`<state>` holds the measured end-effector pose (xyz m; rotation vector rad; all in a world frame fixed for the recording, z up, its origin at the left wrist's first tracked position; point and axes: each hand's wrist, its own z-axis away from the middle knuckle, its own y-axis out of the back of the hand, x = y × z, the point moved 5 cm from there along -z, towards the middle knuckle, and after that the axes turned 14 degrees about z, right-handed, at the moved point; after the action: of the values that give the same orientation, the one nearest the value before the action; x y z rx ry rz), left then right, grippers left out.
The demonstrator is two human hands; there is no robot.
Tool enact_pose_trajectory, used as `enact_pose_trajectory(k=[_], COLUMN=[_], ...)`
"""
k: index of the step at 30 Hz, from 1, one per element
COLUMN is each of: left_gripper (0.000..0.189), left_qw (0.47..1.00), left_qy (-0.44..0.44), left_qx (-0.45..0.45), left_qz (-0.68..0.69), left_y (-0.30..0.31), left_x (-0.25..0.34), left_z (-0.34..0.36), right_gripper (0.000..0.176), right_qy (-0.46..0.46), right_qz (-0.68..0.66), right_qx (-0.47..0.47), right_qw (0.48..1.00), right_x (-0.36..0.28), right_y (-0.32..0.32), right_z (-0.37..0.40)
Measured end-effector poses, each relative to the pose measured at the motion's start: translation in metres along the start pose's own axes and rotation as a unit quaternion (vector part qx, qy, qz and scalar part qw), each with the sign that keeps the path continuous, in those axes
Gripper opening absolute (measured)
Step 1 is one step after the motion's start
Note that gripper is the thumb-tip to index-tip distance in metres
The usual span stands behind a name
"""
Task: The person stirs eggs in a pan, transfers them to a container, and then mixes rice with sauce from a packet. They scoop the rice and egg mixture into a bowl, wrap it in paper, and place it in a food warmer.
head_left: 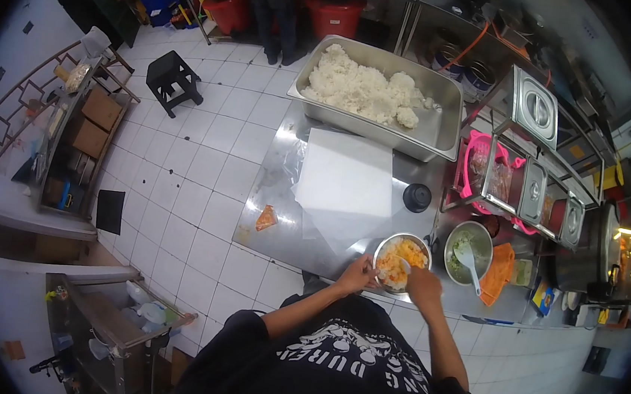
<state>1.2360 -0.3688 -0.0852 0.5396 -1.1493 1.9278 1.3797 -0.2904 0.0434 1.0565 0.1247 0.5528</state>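
A round metal bowl (pixel 381 249) at the table's front edge holds an orange and whitish food mix (pixel 403 252). My left hand (pixel 358 273) is closed on the bowl's left rim. In my right hand (pixel 424 285) is a spoon (pixel 405 265), its end dipped into the mix; the handle is mostly hidden by my fingers. Just right of the bowl stands a larger metal bowl (pixel 449 246) with green contents and a white spatula (pixel 468 257) in it. Behind my hands lies a stack of white paper sheets (pixel 344 173).
A deep steel pan (pixel 440 144) of white rice stands at the table's back. Right of the paper is a black round lid-like object (pixel 417 198); an orange cloth (pixel 498 274) lies farther right. A black stool (pixel 171 83) stands on the floor. Another person (pixel 273 13) stands at the back.
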Motion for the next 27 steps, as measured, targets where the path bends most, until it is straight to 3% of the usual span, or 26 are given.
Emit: enact_pose_trajectory(k=[2, 4, 6, 8, 9, 11, 13, 15, 17, 20, 22, 27], left_gripper=[0.025, 0.027, 0.032, 0.035, 0.035, 0.040, 0.041, 0.042, 0.040, 0.039, 0.037, 0.037], left_qw=[1.000, 0.997, 0.996, 0.994, 0.994, 0.987, 0.992, 0.996, 0.994, 0.989, 0.981, 0.957], left_qy=[0.009, -0.008, -0.024, -0.076, -0.071, -0.035, -0.028, -0.022, -0.076, -0.087, -0.113, -0.189], left_qx=[-0.011, -0.033, -0.017, 0.029, 0.031, 0.118, 0.088, 0.056, 0.072, 0.067, 0.078, 0.133], left_qz=[-0.011, -0.068, -0.084, -0.072, -0.071, -0.100, -0.085, -0.068, -0.005, -0.098, -0.134, -0.174], left_y=[0.005, 0.006, 0.007, 0.010, 0.004, 0.000, 0.003, 0.000, -0.002, 0.007, 0.005, 0.005], left_x=[0.004, 0.019, 0.023, 0.029, 0.026, 0.021, -0.004, -0.008, 0.006, 0.007, 0.011, 0.019], left_z=[-0.005, -0.016, -0.022, -0.021, -0.010, 0.008, 0.004, 0.000, -0.003, -0.018, -0.016, -0.004], right_gripper=[0.018, 0.020, 0.021, 0.023, 0.024, 0.025, 0.022, 0.020, 0.017, 0.019, 0.012, 0.016], right_qy=[-0.003, -0.045, -0.034, -0.056, -0.052, -0.043, -0.013, -0.020, -0.024, 0.013, -0.001, 0.008], right_qz=[-0.008, -0.050, -0.029, -0.071, -0.088, -0.072, -0.014, -0.011, -0.004, -0.002, 0.004, 0.041], right_qx=[-0.015, 0.044, -0.001, -0.005, 0.010, 0.013, 0.005, 0.046, 0.087, 0.117, 0.071, 0.017], right_qw=[1.000, 0.997, 0.999, 0.996, 0.995, 0.996, 1.000, 0.999, 0.996, 0.993, 0.997, 0.999], right_x=[0.006, 0.005, -0.006, 0.000, 0.007, 0.025, 0.024, 0.019, 0.008, -0.009, -0.006, 0.026], right_y=[0.010, 0.009, -0.011, -0.013, -0.003, 0.004, 0.034, 0.021, -0.006, -0.028, -0.026, 0.017], right_z=[0.001, -0.008, -0.012, -0.013, -0.007, -0.009, -0.001, -0.013, -0.025, -0.028, -0.020, -0.011])
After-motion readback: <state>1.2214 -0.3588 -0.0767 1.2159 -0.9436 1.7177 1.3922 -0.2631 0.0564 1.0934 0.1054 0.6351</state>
